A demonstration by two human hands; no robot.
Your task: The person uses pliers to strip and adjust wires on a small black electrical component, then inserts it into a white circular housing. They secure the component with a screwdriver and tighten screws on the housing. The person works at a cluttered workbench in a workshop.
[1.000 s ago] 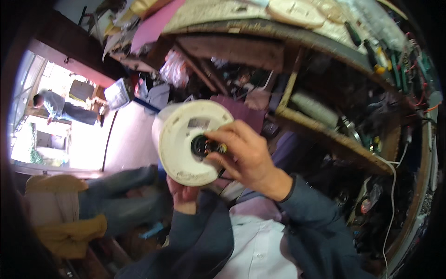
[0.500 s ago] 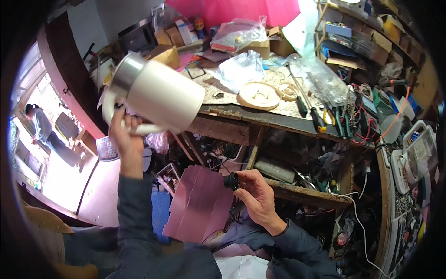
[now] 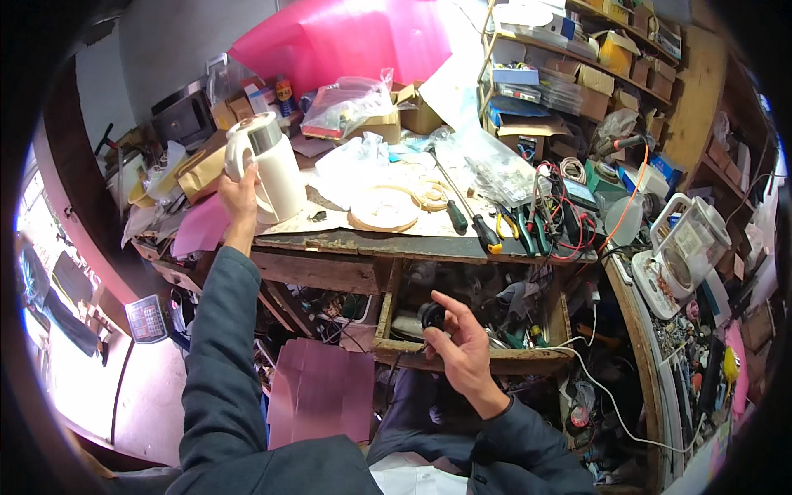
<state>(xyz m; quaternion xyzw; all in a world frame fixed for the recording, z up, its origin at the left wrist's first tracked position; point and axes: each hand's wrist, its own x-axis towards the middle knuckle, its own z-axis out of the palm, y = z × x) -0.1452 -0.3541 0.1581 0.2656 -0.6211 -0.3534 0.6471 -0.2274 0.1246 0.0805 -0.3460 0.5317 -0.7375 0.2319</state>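
Note:
A creamy white jug (image 3: 285, 180) with a silver band near its top stands upright at the left part of the workbench's front (image 3: 330, 244). My left hand (image 3: 239, 202) is closed round its handle, arm stretched forward. In front of the open drawer (image 3: 470, 356), my right hand (image 3: 469, 351) pinches a small round black part (image 3: 431, 314) between thumb and fingers. What kind of part it is, I cannot make out. To the right of the jug lies a flat, round, cream-coloured disc (image 3: 384, 208), with a smaller ring-shaped piece (image 3: 431, 195) beside it.
Screwdrivers (image 3: 485, 234), pliers (image 3: 536, 231) and red wires lie along the bench's right. Plastic bags (image 3: 355, 165) and cardboard boxes fill its back. A clear-walled appliance (image 3: 689, 256) stands at far right. Below are a pink sheet (image 3: 318, 392) and a white cable (image 3: 610, 412). A person (image 3: 62, 301) is outside, left.
My left hand has moved the jug from a tilted position in the air to upright on the bench. My right hand still holds the black part. The view has shifted right.

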